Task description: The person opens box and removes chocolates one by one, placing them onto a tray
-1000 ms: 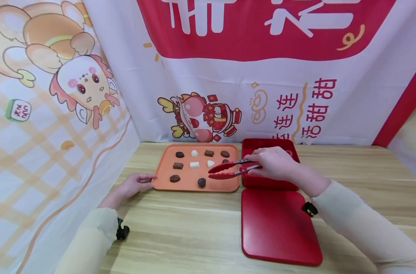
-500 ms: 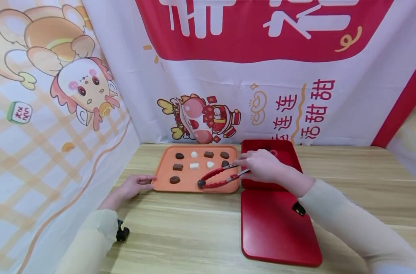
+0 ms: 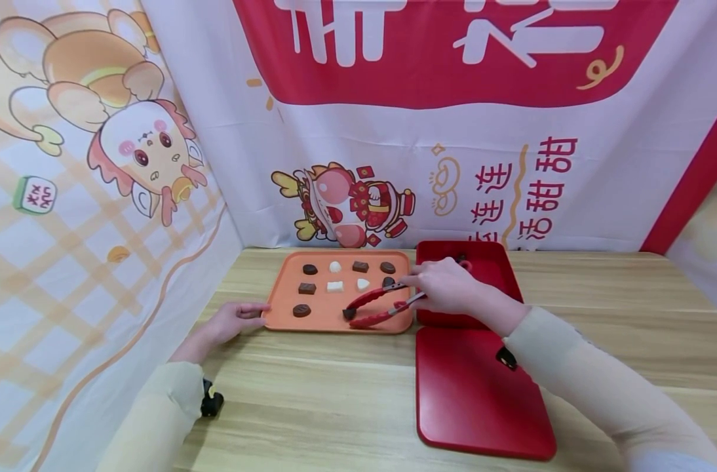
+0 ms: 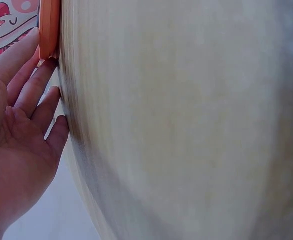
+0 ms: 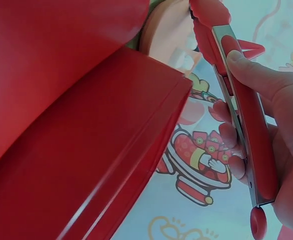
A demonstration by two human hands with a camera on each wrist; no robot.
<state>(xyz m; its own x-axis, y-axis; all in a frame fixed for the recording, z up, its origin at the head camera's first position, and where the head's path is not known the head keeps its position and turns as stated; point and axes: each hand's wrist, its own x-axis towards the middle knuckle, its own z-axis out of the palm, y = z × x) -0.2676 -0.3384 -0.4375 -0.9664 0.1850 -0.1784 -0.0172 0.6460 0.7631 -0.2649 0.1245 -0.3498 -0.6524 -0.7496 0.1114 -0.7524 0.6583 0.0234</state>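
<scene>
My right hand (image 3: 444,282) grips red-and-metal tongs (image 5: 244,120) by the handles. In the head view, the tongs' red tips straddle a round dark chocolate (image 3: 349,313) near the front of an orange tray (image 3: 326,322). Whether both tips press on it I cannot tell. The chocolate looks tilted and still low over the tray. My left hand (image 3: 234,321) holds the tray's left edge, thumb near the rim and the other fingers by the table, as the left wrist view (image 4: 26,115) shows.
Several dark, brown and white chocolates, including a white bar (image 3: 335,286), stand spaced out on the tray. Against its right side is a red box (image 3: 500,282) with dark pieces inside, partly behind my right hand. A red lid (image 3: 482,393) lies in front. Printed cloth hangs behind.
The tongs have moved left and down from the tray's right side to the round dark chocolate. That chocolate has just tipped and shifted slightly right. My left hand stays in place.
</scene>
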